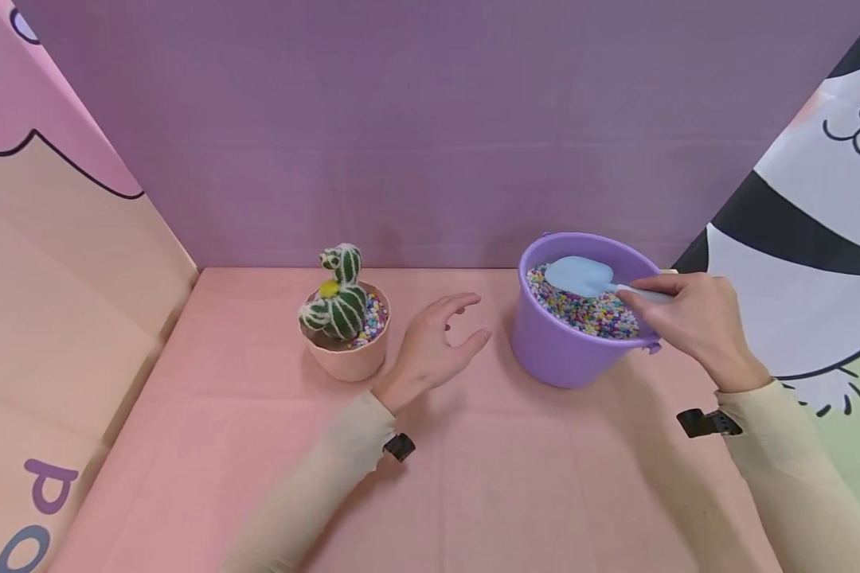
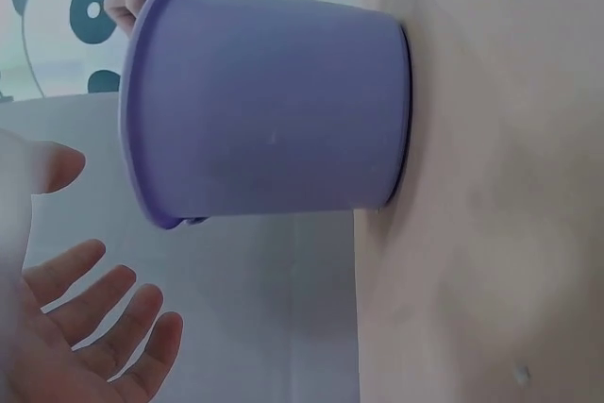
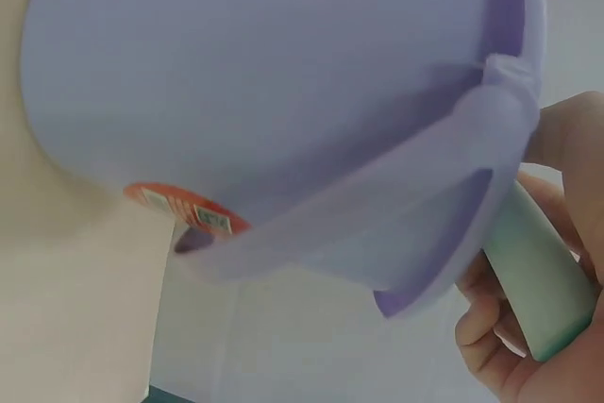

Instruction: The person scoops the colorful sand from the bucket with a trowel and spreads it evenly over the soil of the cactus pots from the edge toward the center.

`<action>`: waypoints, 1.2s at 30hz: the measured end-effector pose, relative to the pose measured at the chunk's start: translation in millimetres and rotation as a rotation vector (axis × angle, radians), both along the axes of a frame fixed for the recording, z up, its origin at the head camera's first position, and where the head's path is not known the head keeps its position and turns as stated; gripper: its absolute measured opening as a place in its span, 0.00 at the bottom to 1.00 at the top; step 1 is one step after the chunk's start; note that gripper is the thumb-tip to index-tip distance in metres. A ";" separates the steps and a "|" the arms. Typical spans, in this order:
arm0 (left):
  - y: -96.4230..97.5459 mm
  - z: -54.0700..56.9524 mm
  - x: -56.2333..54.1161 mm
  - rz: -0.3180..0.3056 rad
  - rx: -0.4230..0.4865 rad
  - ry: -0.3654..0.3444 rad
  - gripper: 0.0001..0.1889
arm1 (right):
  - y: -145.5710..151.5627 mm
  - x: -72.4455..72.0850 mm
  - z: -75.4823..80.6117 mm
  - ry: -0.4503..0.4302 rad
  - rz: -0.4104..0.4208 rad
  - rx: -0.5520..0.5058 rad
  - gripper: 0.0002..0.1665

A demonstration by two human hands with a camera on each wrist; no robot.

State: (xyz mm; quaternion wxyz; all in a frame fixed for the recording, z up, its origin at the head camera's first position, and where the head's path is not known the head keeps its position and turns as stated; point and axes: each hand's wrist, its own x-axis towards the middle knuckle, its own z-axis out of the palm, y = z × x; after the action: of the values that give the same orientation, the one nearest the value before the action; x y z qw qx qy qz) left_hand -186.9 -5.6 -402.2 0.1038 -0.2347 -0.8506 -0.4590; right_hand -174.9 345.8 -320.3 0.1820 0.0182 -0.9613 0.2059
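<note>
My right hand [image 1: 698, 318] grips the handle of a light blue toy shovel [image 1: 580, 276] at the right rim of a purple bucket [image 1: 555, 346]. The shovel's blade is inside the bucket, over small multicoloured beads [image 1: 595, 318]. In the right wrist view, the fingers wrap round the pale handle [image 3: 538, 280] beside the bucket's rim. My left hand [image 1: 433, 342] hovers between the bucket and a potted cactus, fingers loosely bent and holding nothing. The green cactus [image 1: 346, 314] has white stripes and a yellow flower; its peach pot [image 1: 351, 364] also contains beads.
A pink cloth [image 1: 509, 477] covers the table. Behind it rises a purple backdrop [image 1: 437, 143], with printed panels at both sides, one showing a panda [image 1: 803, 183]. The bucket's handle [image 3: 377, 205] hangs down its side. A small white speck [image 2: 522, 375] lies on the cloth.
</note>
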 end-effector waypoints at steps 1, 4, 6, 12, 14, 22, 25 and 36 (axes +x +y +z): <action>3.1 -0.2 -1.1 -0.002 -0.003 -0.001 0.28 | 1.3 -0.1 0.5 -0.004 0.003 0.012 0.22; 13.4 0.2 -5.2 -0.008 -0.014 -0.014 0.29 | 4.8 -0.2 2.7 -0.018 0.011 0.041 0.21; 20.5 1.0 -7.7 -0.011 -0.026 -0.031 0.30 | 6.6 -0.1 4.2 -0.026 0.025 0.058 0.20; 40.4 6.8 -15.2 -0.023 -0.044 -0.083 0.35 | 9.8 -0.8 8.7 -0.047 0.076 0.110 0.18; 45.9 8.1 -17.8 -0.034 -0.043 -0.075 0.36 | 10.9 -0.7 10.1 -0.053 0.083 0.127 0.18; 62.2 8.0 -19.2 -0.074 -0.021 -0.060 0.40 | 21.7 2.2 14.5 -0.076 0.079 0.177 0.21; 67.2 10.2 -19.2 -0.055 -0.045 -0.064 0.41 | 27.5 2.5 19.0 -0.094 0.083 0.209 0.22; 70.4 10.3 -23.2 -0.036 -0.048 -0.085 0.43 | 30.8 -3.0 34.3 -0.143 0.128 0.330 0.18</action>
State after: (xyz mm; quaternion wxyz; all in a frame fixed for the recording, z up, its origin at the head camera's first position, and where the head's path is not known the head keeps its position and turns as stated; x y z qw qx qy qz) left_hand -210.1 64.7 -391.9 0.0536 -0.2325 -0.8607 -0.4498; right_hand -177.9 376.6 -286.0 0.0946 0.0942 -0.9894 0.0576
